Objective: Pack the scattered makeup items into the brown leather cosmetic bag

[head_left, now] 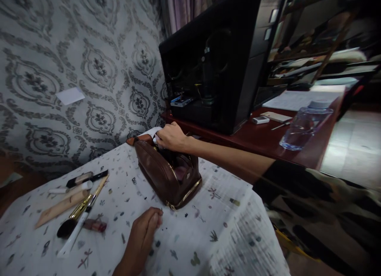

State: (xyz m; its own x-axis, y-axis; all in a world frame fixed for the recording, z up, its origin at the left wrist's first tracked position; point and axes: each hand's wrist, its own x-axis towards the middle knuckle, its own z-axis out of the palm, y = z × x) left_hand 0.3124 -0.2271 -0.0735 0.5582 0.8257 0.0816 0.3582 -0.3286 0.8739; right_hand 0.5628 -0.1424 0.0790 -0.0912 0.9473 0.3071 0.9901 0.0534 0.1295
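Note:
A brown leather pouch [166,175] with a gold zipper lies open on the patterned cloth [190,236]. My right hand [171,137] is at its far end, fingers closed round a white item [154,132] at the pouch's mouth. My left hand [145,228] rests on the cloth just in front of the pouch, fingers curled together, nothing visible in it. To the left lie several makeup items: a makeup brush [77,212], a beige tube [61,207], a white stick [73,236] and a small reddish item [95,225].
A black open computer case [214,58] stands on a dark red desk [268,139] behind the pouch, with a clear bottle [305,125] and a small white device [260,119]. Patterned wallpaper [89,69] bearing a white note [70,96] is at the left. Shelves are at the back right.

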